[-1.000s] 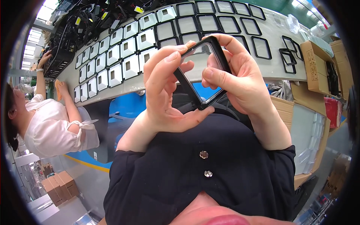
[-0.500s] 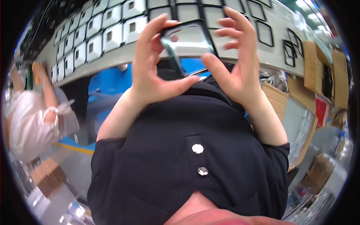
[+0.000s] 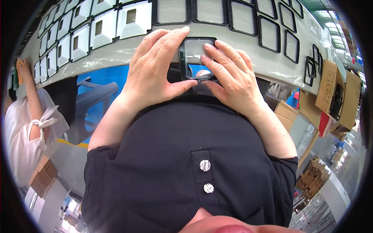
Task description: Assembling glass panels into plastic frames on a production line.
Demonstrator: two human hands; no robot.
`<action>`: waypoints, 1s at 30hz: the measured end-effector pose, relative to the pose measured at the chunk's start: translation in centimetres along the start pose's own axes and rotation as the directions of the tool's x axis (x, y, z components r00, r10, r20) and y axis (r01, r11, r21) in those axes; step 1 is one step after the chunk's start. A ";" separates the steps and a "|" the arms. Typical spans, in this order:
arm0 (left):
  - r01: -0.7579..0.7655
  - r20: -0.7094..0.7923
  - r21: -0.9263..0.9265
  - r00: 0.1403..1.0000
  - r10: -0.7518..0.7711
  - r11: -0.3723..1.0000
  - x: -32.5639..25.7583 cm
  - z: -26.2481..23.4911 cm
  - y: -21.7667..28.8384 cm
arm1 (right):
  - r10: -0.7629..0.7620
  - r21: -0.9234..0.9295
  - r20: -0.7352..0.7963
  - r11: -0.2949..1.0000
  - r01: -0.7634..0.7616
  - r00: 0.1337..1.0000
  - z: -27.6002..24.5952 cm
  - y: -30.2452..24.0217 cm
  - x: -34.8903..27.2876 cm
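A rectangular black frame with a clear window [image 3: 195, 52] is held upright between my hands, at the near edge of the table. My left hand [image 3: 155, 64] spans its left side, with the thumb at the bottom edge and the fingers stretched toward the top left corner. Over the right side lie the fingers of my right hand [image 3: 235, 75], their tips resting on the window and rim, while its thumb is by the lower edge. Through the clear pane, the table edge and dark cloth show.
White trays with black rims [image 3: 104, 29] stand in rows on the left of the grey table [image 3: 116, 54]. Similar black frames [image 3: 269, 34] lie in rows on the right. Cardboard boxes [image 3: 328, 81] stand far right. Another person's arm [image 3: 33, 91] rests at the left; a grey-blue stool [image 3: 97, 93] stands between.
The frame has gone from tilted to nearly straight. My right fingers, spread apart from it before, now lie on its right side. The view has shifted, showing more frames at the right.
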State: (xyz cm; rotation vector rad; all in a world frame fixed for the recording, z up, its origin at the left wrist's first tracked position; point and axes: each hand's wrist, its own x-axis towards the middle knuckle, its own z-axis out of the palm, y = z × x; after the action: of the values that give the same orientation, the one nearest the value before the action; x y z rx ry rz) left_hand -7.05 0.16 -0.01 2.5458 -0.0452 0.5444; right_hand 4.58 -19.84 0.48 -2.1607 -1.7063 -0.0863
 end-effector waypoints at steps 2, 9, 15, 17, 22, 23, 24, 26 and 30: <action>0.003 0.011 -0.005 1.000 -0.003 1.000 -0.1 0.0 -0.3 | 0.009 0.001 0.006 1.000 -0.009 1.000 0.1 0.1 0.1; -0.012 0.025 -0.048 1.000 0.014 0.999 0.2 0.4 -0.9 | 0.004 -0.094 -0.058 0.996 -0.009 0.998 0.1 -0.8 0.4; -0.035 0.024 -0.074 0.999 0.037 0.997 0.5 0.3 -1.4 | 0.043 -0.100 0.081 0.994 -0.035 0.996 0.3 -0.6 1.1; -0.038 0.031 -0.084 0.999 0.041 0.996 0.6 0.2 -1.4 | 0.053 -0.089 0.085 0.995 -0.046 0.995 -0.1 -0.6 1.4; -0.003 -0.022 -0.085 1.000 0.001 0.996 0.9 0.6 -1.0 | 0.061 -0.083 0.093 0.995 -0.053 0.994 -0.3 -0.4 1.3; 0.023 -0.058 -0.116 0.998 -0.030 0.993 0.9 0.8 -1.1 | 0.062 -0.090 0.076 0.994 -0.055 0.995 -0.3 -0.5 1.3; 0.021 -0.065 -0.144 0.997 -0.030 0.989 1.0 0.8 -1.1 | 0.041 -0.086 0.009 0.995 -0.040 0.999 -0.2 -0.5 1.1; -0.066 -0.036 -0.075 0.997 0.063 0.995 1.3 0.5 -1.1 | -0.039 -0.141 -0.072 0.990 0.029 0.997 0.5 -0.6 0.1; -0.035 0.064 0.036 0.997 0.032 0.999 0.6 -0.2 0.3 | -0.195 -0.078 -0.073 0.979 0.189 0.978 0.6 0.2 0.1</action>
State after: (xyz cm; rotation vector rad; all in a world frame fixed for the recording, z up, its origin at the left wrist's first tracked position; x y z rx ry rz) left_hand -6.60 0.11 0.54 2.6024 -0.1015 0.4815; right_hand 4.68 -19.55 -0.05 -2.0062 -1.8874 -0.2861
